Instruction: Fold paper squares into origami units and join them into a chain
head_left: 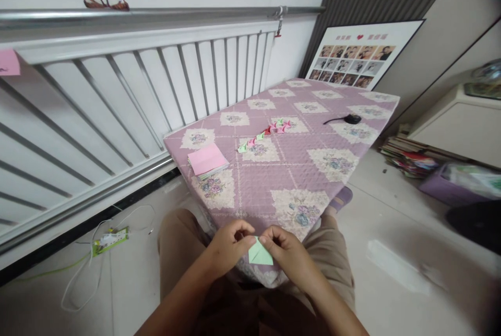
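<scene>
A small green sheet of paper (260, 254) with crease lines lies at the near corner of the cloth-covered table (250, 184). My left hand (230, 244) pinches its upper left edge between thumb and fingers. On the right, my right hand (285, 249) grips the upper right edge the same way. Farther up the table, a line of small folded green, pink and red paper pieces (251, 142) runs diagonally. A stack of square paper with a pink sheet on top (208, 159) rests near the table's left edge.
A black object with a short cable (353, 119) lies on the table's right side. Glasses (105, 1) sit on the rail above the white radiator (203, 78). A power strip (110, 241) is on the floor at left. A photo board (352, 57) leans behind the table.
</scene>
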A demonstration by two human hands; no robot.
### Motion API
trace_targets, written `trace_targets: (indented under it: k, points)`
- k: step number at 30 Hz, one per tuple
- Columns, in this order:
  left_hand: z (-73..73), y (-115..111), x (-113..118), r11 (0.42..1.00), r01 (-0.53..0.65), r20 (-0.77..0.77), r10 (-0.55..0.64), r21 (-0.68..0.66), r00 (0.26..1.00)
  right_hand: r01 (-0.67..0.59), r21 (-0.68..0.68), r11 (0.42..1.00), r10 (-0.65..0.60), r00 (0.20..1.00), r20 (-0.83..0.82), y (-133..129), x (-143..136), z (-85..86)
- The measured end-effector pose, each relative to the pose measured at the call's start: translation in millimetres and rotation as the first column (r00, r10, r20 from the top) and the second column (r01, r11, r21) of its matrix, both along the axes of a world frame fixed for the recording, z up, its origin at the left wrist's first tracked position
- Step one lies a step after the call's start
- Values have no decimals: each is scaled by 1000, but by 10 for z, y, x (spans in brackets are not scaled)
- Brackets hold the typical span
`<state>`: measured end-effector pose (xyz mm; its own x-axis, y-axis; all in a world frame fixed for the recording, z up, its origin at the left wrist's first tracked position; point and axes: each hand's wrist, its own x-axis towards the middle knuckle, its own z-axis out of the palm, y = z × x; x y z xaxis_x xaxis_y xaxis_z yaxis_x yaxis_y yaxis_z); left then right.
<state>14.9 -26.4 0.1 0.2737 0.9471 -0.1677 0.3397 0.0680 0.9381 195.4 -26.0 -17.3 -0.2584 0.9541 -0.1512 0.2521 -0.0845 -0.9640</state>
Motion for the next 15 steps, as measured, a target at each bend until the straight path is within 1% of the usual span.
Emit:
trace_targets:
  k: [3,5,8,10,13,15]
  points:
    - [-2,57,36,1000,21,-16,-20,17,1000,-21,7,1000,21,1000,1,30,-1,4]
    - [-54,88,73,1000,-7,-13,7,11,1000,1,-9,1000,-1,999,-49,54,6,-27]
    - [-231,124,135,992,-123,19,123,-15,992,5,-60,998,-12,993,-120,87,53,-141]
    - [-391,143,177,985,-173,35,174,-24,984,6,-82,997,-13,996,-91,108,102,-244]
    - [-608,178,229,990,-141,13,141,3,990,73,-46,996,-72,997,34,155,168,-390]
    - [-695,214,255,994,-104,-60,106,43,993,107,10,994,-107,987,116,201,192,-459]
